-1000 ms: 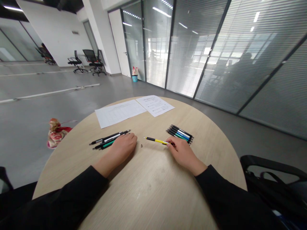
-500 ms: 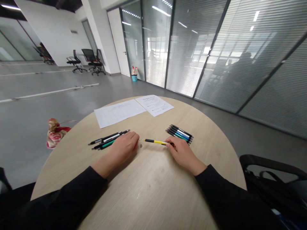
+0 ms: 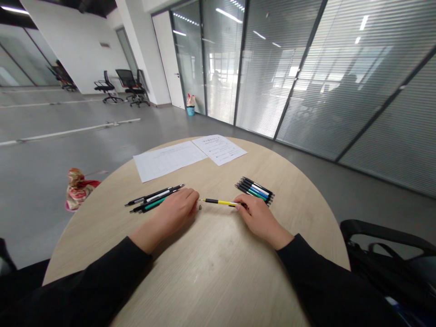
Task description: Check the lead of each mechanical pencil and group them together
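Observation:
My right hand (image 3: pixel 259 218) pinches the rear end of a yellow and black pen (image 3: pixel 220 201), which lies level just over the round wooden table (image 3: pixel 211 268). My left hand (image 3: pixel 177 210) rests on the table with its fingers curled, the fingertips meeting the pen's tip. A tiny dark part (image 3: pixel 200 207) lies on the table beside those fingertips. A few pens (image 3: pixel 153 199) lie just left of my left hand. A tidy bundle of several pens (image 3: pixel 255 190) sits behind my right hand.
Two printed paper sheets (image 3: pixel 169 159) (image 3: pixel 220 149) lie at the table's far side. A black bag (image 3: pixel 391 263) sits at the right of the table. A red and white bag (image 3: pixel 78 188) is on the floor at left. Office chairs stand far back.
The yellow pen has moved left until its tip reaches my left fingertips. My left hand has crept slightly right to meet it.

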Action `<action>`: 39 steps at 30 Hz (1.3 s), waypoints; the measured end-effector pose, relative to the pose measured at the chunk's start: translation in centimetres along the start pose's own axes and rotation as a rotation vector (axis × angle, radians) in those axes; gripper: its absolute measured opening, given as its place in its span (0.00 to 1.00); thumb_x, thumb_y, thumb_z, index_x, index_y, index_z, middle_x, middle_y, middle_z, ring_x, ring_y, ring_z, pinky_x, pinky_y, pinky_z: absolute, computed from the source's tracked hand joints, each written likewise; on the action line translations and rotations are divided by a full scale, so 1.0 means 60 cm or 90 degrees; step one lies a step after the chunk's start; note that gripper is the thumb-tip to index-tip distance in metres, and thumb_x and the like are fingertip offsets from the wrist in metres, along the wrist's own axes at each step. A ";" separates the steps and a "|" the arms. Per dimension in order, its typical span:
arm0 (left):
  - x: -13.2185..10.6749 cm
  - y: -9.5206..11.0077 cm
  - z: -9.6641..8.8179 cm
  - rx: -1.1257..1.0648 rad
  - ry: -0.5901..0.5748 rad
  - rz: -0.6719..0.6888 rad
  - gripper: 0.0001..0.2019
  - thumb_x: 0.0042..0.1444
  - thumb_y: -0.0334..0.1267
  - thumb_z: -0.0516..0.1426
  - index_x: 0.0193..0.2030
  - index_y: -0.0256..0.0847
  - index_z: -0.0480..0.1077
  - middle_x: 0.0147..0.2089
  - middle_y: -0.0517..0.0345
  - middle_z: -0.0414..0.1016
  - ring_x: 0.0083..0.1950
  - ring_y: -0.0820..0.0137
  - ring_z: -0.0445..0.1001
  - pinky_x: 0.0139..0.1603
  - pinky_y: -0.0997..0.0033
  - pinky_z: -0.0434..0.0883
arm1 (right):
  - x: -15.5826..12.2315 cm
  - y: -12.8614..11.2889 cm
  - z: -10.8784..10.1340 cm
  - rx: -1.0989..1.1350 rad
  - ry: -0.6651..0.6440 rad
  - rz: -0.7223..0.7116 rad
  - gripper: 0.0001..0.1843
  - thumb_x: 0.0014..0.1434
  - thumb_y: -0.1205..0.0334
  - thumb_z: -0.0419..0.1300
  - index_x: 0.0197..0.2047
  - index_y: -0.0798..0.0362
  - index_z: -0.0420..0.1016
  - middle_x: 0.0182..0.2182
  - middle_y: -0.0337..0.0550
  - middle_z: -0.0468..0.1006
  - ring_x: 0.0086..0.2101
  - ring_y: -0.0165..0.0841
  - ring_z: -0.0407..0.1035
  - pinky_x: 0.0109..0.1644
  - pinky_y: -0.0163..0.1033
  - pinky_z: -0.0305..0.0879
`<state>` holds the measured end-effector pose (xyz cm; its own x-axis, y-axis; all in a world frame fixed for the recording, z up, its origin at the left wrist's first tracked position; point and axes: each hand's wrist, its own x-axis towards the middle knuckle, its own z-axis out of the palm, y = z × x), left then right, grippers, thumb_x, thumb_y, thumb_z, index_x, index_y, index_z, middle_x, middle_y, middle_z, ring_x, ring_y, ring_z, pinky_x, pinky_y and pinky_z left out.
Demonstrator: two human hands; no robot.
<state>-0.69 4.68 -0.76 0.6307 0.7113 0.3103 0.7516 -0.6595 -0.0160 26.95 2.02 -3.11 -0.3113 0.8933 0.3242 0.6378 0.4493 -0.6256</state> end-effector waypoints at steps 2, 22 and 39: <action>-0.001 0.001 -0.002 -0.011 -0.026 -0.011 0.08 0.62 0.28 0.48 0.34 0.40 0.66 0.34 0.52 0.72 0.34 0.65 0.69 0.38 0.64 0.68 | 0.000 0.000 0.000 -0.005 -0.003 -0.003 0.07 0.65 0.69 0.56 0.41 0.53 0.76 0.38 0.44 0.80 0.39 0.36 0.72 0.44 0.39 0.63; 0.001 0.025 -0.020 -0.082 -0.041 0.012 0.08 0.64 0.28 0.49 0.34 0.40 0.65 0.35 0.54 0.71 0.33 0.68 0.68 0.35 0.68 0.66 | -0.001 -0.006 -0.002 -0.007 -0.026 -0.023 0.07 0.66 0.69 0.56 0.42 0.53 0.76 0.38 0.45 0.80 0.40 0.36 0.73 0.46 0.40 0.64; -0.001 0.009 -0.010 -0.072 0.001 -0.012 0.09 0.68 0.33 0.47 0.40 0.40 0.67 0.42 0.50 0.72 0.41 0.64 0.71 0.43 0.63 0.70 | -0.001 -0.001 -0.001 0.011 0.012 -0.013 0.07 0.65 0.69 0.56 0.41 0.52 0.76 0.38 0.43 0.80 0.38 0.36 0.72 0.44 0.39 0.64</action>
<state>-0.42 4.12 -0.22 0.6165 0.7232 0.3115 0.7364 -0.6695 0.0969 26.97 1.96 -3.07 -0.3113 0.8835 0.3499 0.6186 0.4679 -0.6312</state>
